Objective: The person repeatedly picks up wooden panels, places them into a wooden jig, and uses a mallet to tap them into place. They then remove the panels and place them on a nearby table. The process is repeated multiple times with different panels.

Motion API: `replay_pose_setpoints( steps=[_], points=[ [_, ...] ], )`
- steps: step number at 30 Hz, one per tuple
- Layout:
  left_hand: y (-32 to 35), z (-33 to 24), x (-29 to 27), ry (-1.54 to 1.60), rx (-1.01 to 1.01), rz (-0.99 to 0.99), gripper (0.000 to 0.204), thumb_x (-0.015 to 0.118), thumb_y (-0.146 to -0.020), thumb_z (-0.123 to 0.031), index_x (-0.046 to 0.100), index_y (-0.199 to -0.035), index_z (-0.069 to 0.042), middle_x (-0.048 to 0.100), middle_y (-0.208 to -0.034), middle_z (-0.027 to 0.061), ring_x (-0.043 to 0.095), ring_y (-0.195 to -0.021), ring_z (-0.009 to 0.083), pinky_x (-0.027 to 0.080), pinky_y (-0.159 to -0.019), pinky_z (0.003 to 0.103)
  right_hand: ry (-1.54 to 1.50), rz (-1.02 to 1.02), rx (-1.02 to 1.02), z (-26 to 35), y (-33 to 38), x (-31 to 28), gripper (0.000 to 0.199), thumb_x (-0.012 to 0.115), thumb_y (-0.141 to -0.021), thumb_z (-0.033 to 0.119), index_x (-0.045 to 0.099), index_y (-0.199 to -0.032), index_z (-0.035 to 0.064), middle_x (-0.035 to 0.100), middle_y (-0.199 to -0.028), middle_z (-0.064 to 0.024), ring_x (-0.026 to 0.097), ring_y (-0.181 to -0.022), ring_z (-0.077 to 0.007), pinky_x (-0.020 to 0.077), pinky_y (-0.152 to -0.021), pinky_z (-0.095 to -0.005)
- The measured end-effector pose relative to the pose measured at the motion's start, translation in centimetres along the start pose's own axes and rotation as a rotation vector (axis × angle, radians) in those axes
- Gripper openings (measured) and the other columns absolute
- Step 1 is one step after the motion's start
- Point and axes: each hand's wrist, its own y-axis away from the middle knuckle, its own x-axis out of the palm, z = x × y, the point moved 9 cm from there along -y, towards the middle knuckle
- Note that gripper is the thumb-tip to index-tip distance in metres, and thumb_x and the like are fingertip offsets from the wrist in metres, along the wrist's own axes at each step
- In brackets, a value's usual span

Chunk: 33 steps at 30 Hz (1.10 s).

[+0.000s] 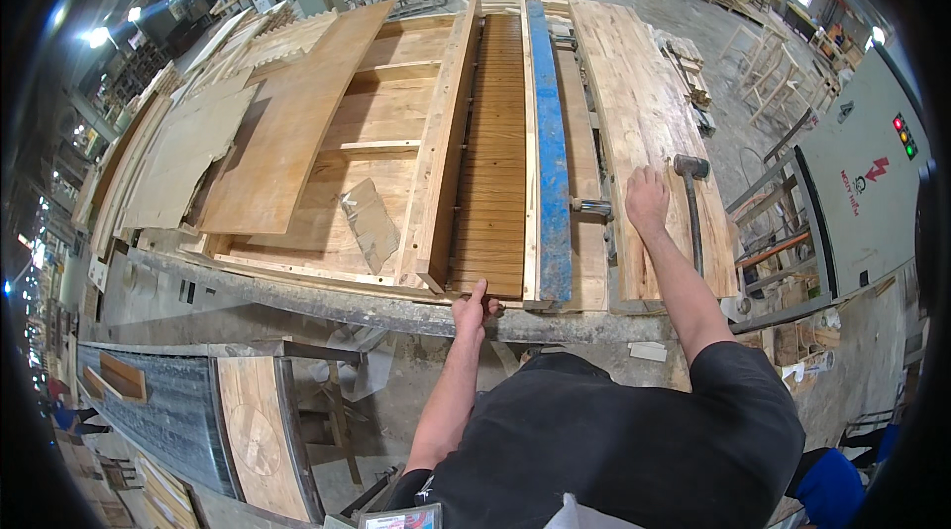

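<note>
My left hand [473,307] grips the near end of a dark brown grooved wooden panel [495,153] that lies lengthwise on the workbench. A pale plank on edge [443,138] stands along the panel's left side, and a blue bar [550,143] runs along its right. My right hand [646,200] rests flat, fingers spread, on a wide light wooden slab [639,103] to the right. A sledgehammer [691,202] lies on that slab, just right of my right hand, not touching it.
Large plywood sheets [287,123] lean over the bench's left half, with more boards stacked beyond. The bench's metal front edge [327,296] runs below. A grey electrical cabinet [862,192] stands right. Wooden stools and pallets sit at the back right.
</note>
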Motion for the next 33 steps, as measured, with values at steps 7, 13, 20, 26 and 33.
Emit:
replay_pose_setpoints(
  steps=[7,13,20,26,33],
  points=[
    [-0.8,-0.1,-0.9,-0.022,0.031,-0.02,0.028,0.078,-0.092,-0.028,0.066,-0.095,-0.003,0.067,-0.076,0.006,0.061,-0.055,0.0137,0.047,-0.046,0.027,-0.017,0.054,0.013,0.4,-0.1,0.1,0.036,0.051,-0.102,0.028,0.059,-0.129,0.0065,0.057,-0.137,-0.0132,0.051,-0.13,-0.0328,0.0421,-0.105,-0.0494],
    [-1.4,0.1,-1.2,-0.014,0.051,-0.038,0.026,0.078,-0.093,-0.027,0.066,-0.093,-0.003,0.066,-0.074,0.0053,0.06,-0.054,0.0142,0.045,-0.047,0.028,-0.001,-0.038,-0.017,0.1,0.0,-0.2,0.033,0.05,-0.102,0.027,0.061,-0.125,0.0057,0.06,-0.131,-0.0149,0.053,-0.127,-0.034,0.0426,-0.104,-0.0501],
    [-0.6,-0.1,-1.1,0.022,0.053,-0.114,0.023,0.076,-0.093,-0.021,0.064,-0.089,-0.002,0.065,-0.072,0.0061,0.059,-0.053,0.0152,0.045,-0.045,0.029,-0.014,0.035,-0.007,0.1,-0.2,0.3,0.033,0.051,-0.101,0.026,0.061,-0.124,0.0051,0.06,-0.131,-0.0145,0.053,-0.126,-0.0335,0.0444,-0.101,-0.0491],
    [-1.3,-0.4,-0.8,0.133,0.025,-0.093,0.016,0.073,-0.093,-0.01,0.062,-0.091,0.002,0.067,-0.079,0.0114,0.061,-0.054,0.0181,0.046,-0.043,0.03,-0.007,0.004,-0.031,0.1,-0.2,0.4,0.036,0.052,-0.1,0.027,0.06,-0.127,0.0046,0.06,-0.135,-0.0141,0.054,-0.126,-0.0332,0.0449,-0.101,-0.0492],
    [-1.0,-1.0,-1.1,0.105,0.032,-0.112,0.019,0.075,-0.093,-0.011,0.063,-0.093,0.004,0.068,-0.081,0.0123,0.063,-0.056,0.0188,0.052,-0.046,0.029,0.06,-0.095,0.23,-8.0,4.2,-5.8,0.055,0.063,-0.094,0.037,0.055,-0.14,0.0087,0.062,-0.132,-0.0186,0.058,-0.121,-0.0382,0.0462,-0.101,-0.0516]
  ],
)
